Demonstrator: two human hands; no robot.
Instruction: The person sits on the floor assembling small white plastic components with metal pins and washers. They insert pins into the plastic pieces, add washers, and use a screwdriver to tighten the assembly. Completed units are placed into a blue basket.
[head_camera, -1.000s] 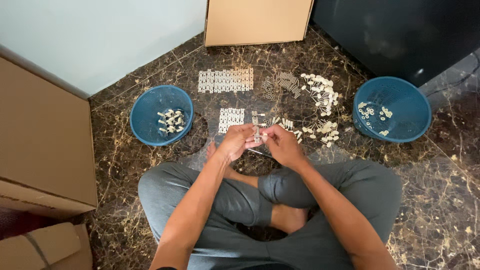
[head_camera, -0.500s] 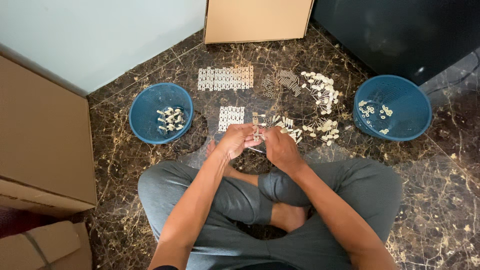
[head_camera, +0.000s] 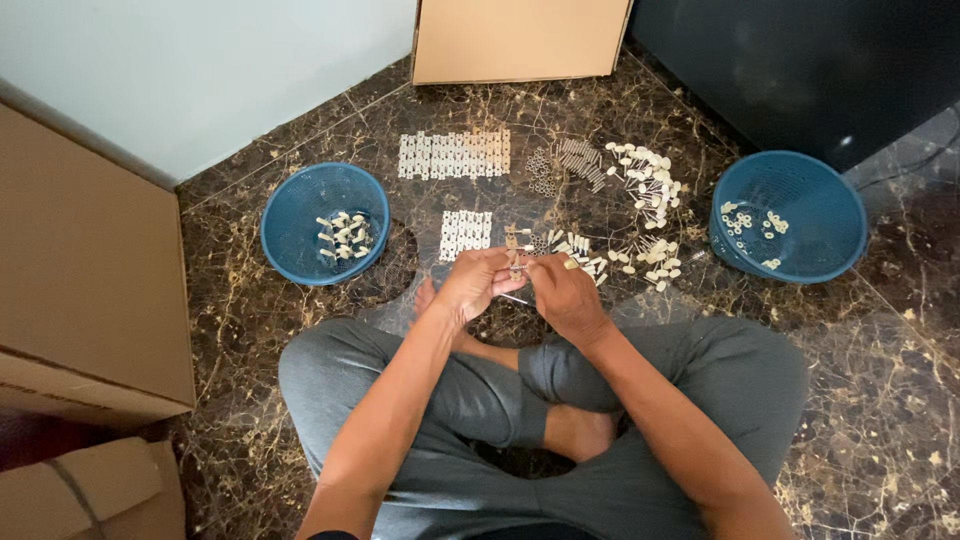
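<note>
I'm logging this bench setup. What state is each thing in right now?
Left hand: closed on a small part, fingertips meeting the right hand.
Right hand: pinching the same small part.
Left basket: upright, holds a few pale pieces.
Right basket: upright, a few small rings inside.
Large white strip: flat on the floor.
Small white strip: flat.
Loose pale pieces: scattered.
Cardboard box: standing upright.
</note>
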